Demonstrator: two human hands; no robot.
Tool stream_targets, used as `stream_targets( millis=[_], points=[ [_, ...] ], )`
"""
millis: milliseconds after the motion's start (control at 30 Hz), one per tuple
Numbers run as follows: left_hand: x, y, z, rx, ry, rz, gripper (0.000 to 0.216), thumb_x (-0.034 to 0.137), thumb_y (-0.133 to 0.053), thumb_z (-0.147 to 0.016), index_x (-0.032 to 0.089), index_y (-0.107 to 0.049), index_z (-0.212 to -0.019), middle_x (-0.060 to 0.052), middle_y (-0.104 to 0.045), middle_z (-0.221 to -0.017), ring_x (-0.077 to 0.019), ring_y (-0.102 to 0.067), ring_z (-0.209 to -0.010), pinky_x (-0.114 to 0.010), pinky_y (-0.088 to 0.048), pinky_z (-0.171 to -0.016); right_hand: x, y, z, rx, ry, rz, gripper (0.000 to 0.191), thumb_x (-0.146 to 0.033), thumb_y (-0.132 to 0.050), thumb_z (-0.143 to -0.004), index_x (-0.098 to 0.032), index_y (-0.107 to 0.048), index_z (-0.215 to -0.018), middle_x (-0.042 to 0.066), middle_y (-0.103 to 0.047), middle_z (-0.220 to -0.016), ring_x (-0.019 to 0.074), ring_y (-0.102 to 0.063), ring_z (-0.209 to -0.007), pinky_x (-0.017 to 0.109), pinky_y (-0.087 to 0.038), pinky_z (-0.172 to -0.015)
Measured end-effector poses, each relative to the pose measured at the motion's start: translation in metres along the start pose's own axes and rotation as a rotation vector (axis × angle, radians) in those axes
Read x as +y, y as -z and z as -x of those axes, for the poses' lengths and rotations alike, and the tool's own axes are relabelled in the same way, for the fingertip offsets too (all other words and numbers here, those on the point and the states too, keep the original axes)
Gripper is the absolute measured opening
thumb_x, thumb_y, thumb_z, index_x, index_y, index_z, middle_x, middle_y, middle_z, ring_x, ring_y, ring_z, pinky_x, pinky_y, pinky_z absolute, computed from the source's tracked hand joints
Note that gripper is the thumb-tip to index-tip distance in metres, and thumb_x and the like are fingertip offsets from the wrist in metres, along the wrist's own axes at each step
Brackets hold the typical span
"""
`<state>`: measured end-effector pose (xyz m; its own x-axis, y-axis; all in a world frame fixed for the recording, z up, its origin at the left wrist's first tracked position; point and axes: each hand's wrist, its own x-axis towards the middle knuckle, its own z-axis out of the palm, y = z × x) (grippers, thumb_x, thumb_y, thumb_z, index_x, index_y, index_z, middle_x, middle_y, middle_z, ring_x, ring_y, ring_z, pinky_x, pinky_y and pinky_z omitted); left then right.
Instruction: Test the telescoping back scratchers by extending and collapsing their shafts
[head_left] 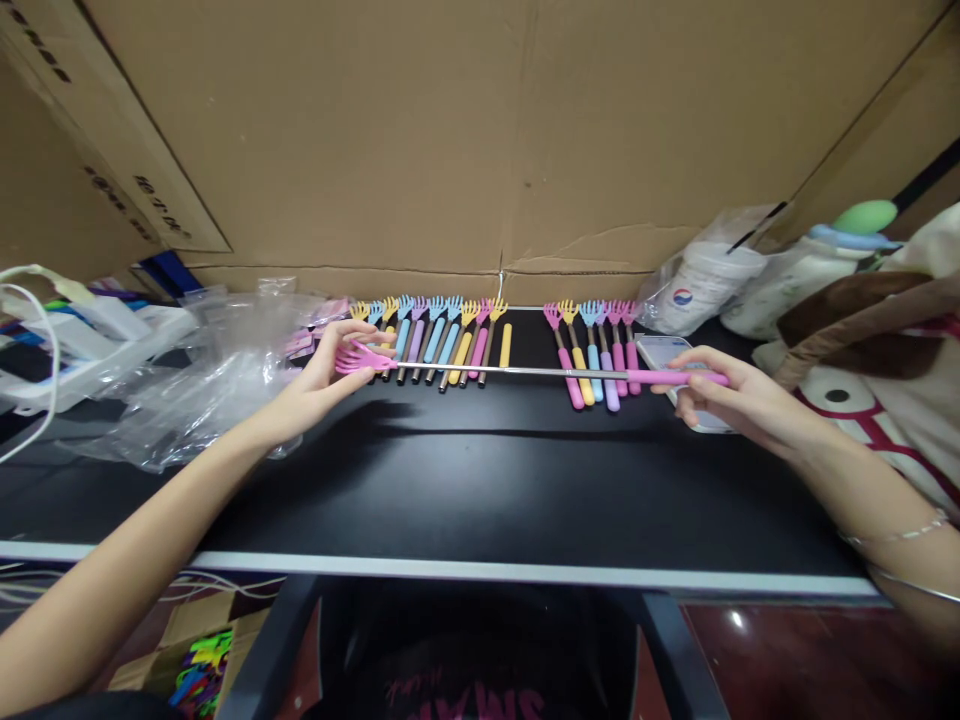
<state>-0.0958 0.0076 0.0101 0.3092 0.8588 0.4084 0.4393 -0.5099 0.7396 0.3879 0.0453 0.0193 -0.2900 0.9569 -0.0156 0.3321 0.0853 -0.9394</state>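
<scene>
A pink telescopic back scratcher (517,372) is stretched out full length, level above the black table (480,490). My left hand (330,372) pinches its pink claw head. My right hand (731,395) grips its pink handle. Behind it, a row of several collapsed scratchers (439,335) in blue, yellow, purple and pink lies side by side on the table. A second, smaller row of scratchers (596,350) lies to the right of that.
Clear plastic bags (217,375) are heaped at the left. A phone (664,352) lies under my right hand. A bagged white container (697,285) and a plush toy (870,340) stand at the right. A cardboard wall (480,140) backs the table.
</scene>
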Motion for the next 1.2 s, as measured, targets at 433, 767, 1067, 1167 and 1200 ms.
stream_targets(
  millis=[433, 767, 1067, 1167, 1200],
  points=[
    [0.019, -0.033, 0.001, -0.161, -0.103, -0.17, 0.024, 0.029, -0.044, -0.092, 0.02, -0.041, -0.114, -0.009, -0.053, -0.114, -0.0195, -0.053, -0.109, -0.037, -0.044, -0.096, -0.008, -0.03, -0.002, -0.198, 0.032, 0.096, 0.038, -0.05, -0.056, -0.081, -0.018, -0.049, -0.1, 0.009, -0.07, -0.086, 0.0111, -0.058, -0.052, 0.03, -0.046, -0.06],
    [0.019, -0.046, 0.0, -0.245, -0.157, -0.206, 0.024, 0.029, -0.042, -0.094, 0.02, -0.04, -0.117, -0.01, -0.051, -0.113, -0.019, -0.053, -0.108, -0.038, -0.045, -0.096, -0.014, -0.048, -0.001, -0.345, 0.107, 0.19, 0.034, -0.046, -0.05, -0.087, -0.017, -0.05, -0.106, 0.005, -0.069, -0.075, 0.0126, -0.06, -0.055, 0.028, -0.047, -0.058],
    [0.028, -0.058, 0.0, -0.305, -0.156, -0.202, 0.023, 0.026, -0.043, -0.093, 0.021, -0.041, -0.116, -0.009, -0.053, -0.111, -0.0182, -0.055, -0.104, -0.036, -0.046, -0.091, -0.023, -0.07, 0.002, -0.349, 0.137, 0.258, 0.04, -0.047, -0.047, -0.087, -0.014, -0.054, -0.111, 0.001, -0.061, -0.061, 0.0106, -0.054, -0.05, 0.026, -0.045, -0.054],
    [0.029, -0.058, -0.001, -0.28, -0.163, -0.197, 0.023, 0.027, -0.042, -0.094, 0.021, -0.041, -0.116, -0.008, -0.053, -0.111, -0.0176, -0.055, -0.105, -0.035, -0.045, -0.091, -0.024, -0.073, 0.003, -0.33, 0.164, 0.273, 0.041, -0.048, -0.047, -0.087, -0.014, -0.055, -0.109, -0.002, -0.057, -0.055, 0.0092, -0.051, -0.046, 0.025, -0.042, -0.052],
    [0.029, -0.058, -0.001, -0.282, -0.162, -0.2, 0.023, 0.027, -0.042, -0.094, 0.021, -0.041, -0.115, -0.008, -0.053, -0.111, -0.0175, -0.055, -0.105, -0.034, -0.045, -0.091, -0.024, -0.072, 0.003, -0.328, 0.164, 0.279, 0.041, -0.048, -0.047, -0.087, -0.014, -0.055, -0.109, -0.002, -0.056, -0.055, 0.009, -0.05, -0.046, 0.024, -0.042, -0.051]
  ],
)
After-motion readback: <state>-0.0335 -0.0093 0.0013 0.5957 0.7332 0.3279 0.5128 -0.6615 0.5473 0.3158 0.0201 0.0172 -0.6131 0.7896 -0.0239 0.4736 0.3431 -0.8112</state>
